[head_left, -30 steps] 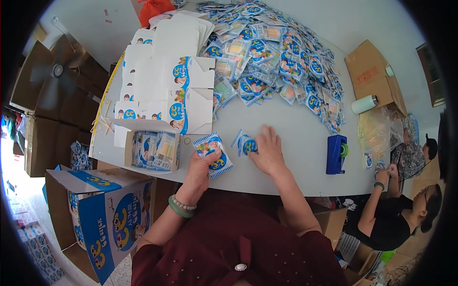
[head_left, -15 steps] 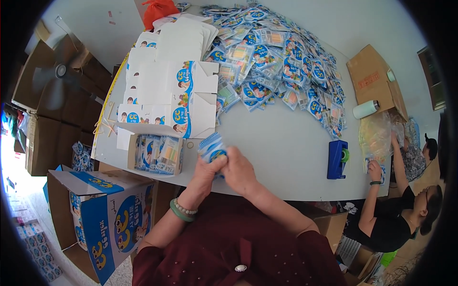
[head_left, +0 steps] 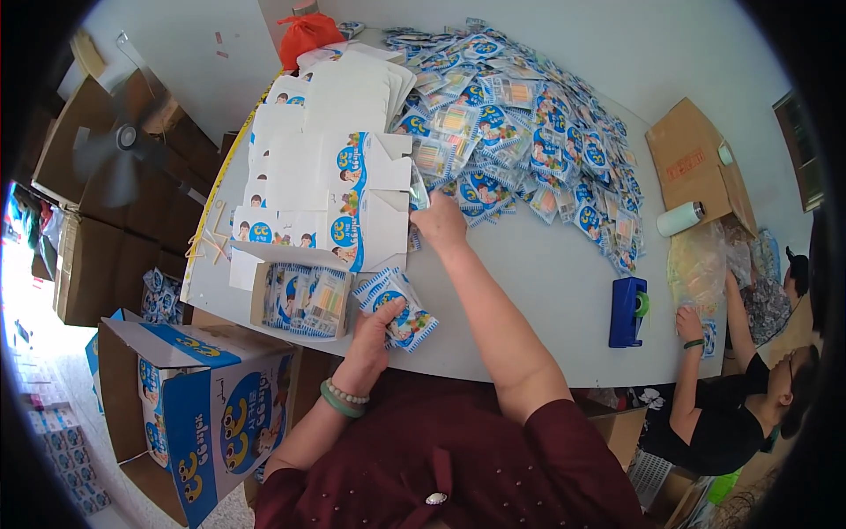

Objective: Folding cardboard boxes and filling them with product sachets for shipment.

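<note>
Several blue-and-white snack packets (head_left: 407, 319) are fanned out in my left hand (head_left: 372, 333), with the thumb pressed on top of them. They lie just above the table's near edge, right of an open carton (head_left: 259, 295) in which more packets stand in rows. My right hand (head_left: 442, 222) is stretched out to the near left side of a big packet pile (head_left: 538, 123). Its fingers are closed on a single clear-and-blue packet (head_left: 419, 187), partly hidden, beside the flattened white cartons (head_left: 348, 97).
A blue tape dispenser (head_left: 627, 313) stands at the right of the table, with a white bottle (head_left: 680, 219) and a brown cardboard box (head_left: 692, 167) beyond. A person in black (head_left: 718, 397) works at the right with a plastic bag. A large blue-and-white carton (head_left: 220, 414) stands below left.
My hands have parted: the right moved up and away to the pile's edge and took a packet. The left stays low with its packets, now spread out. The whole view shifted slightly.
</note>
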{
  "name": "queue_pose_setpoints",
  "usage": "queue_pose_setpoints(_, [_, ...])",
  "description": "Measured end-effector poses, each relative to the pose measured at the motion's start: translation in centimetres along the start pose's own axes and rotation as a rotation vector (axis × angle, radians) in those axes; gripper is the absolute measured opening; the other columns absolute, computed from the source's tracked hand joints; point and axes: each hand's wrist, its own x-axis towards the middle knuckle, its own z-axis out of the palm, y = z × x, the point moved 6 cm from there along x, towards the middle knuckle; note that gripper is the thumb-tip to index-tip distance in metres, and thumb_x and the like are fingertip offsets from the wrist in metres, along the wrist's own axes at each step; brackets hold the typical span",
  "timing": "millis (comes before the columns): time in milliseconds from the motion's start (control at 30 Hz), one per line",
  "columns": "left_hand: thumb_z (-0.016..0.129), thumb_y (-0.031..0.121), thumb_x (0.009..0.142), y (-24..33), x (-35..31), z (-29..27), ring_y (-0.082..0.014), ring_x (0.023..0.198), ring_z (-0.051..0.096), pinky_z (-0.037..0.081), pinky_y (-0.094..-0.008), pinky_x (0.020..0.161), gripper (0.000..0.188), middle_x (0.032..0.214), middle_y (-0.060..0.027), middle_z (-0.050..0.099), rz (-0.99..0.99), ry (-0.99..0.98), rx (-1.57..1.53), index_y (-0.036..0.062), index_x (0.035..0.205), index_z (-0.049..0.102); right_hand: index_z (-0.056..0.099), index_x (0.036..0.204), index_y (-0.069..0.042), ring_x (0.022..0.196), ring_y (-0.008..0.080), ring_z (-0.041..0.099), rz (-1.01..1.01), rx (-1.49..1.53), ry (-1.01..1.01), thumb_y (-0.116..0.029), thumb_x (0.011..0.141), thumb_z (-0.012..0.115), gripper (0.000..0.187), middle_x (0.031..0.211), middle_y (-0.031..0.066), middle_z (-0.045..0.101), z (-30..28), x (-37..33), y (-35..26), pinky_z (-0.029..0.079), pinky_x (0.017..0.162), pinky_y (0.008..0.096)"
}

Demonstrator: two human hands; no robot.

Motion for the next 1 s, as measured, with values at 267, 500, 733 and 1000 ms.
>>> queue_pose_setpoints(267, [0.064, 0.009, 0.084, 0.4, -0.1, 0.0, -0.0213, 0.091, 0.066, 0.057, -0.0356, 0.08, 0.033, 0.104, -0.0079, 0.064, 0.002, -0.044, -0.013, 0.0033, 0.114, 0.055, 0.071, 0.085, -0.005, 0.063, 0.0216, 0.065, 0.214, 0.129, -0.167, -0.032, 0.069, 0.072, 0.031, 0.068, 0.0064, 0.068, -6.8, -7.6, 8.1, 0.049, 0.063, 0.0335])
queue_pose_setpoints(500, [0.062, 0.008, 0.085, 0.7, -0.1, 0.4, -0.0227, 0.093, 0.066, 0.056, -0.0369, 0.082, 0.033, 0.106, -0.0088, 0.064, -0.026, -0.001, 0.043, 0.0033, 0.116, 0.054, 0.055, 0.115, -0.005, 0.106, 0.0289, 0.056, 0.021, -0.302, 0.197, -0.015, 0.074, 0.067, 0.044, 0.111, 0.0135, 0.06, -13.4, -17.0, 10.8, 0.044, 0.088, 0.0394])
queue_pose_setpoints(733, [0.065, 0.009, 0.083, 0.3, -0.1, 0.7, -0.0203, 0.088, 0.067, 0.057, -0.0339, 0.077, 0.032, 0.103, -0.0083, 0.066, 0.014, 0.02, 0.017, 0.0026, 0.113, 0.055, 0.057, 0.107, -0.01, 0.104, 0.0297, 0.052, -0.729, -0.543, 0.051, 0.0, 0.078, 0.055, 0.031, 0.105, 0.0092, 0.056, -9.2, -18.1, 5.0, 0.026, 0.107, 0.0527])
queue_pose_setpoints(1000, [0.062, 0.01, 0.086, 0.0, 0.0, 0.0, -0.0207, 0.093, 0.065, 0.055, -0.0362, 0.083, 0.03, 0.106, -0.0069, 0.064, 0.021, -0.005, 0.053, 0.0046, 0.115, 0.056, 0.058, 0.092, -0.009, 0.092, 0.0274, 0.052, -0.614, -0.458, 0.153, -0.003, 0.072, 0.06, 0.02, 0.092, 0.0082, 0.053, -11.7, -19.5, 9.3, 0.038, 0.089, 0.0436])
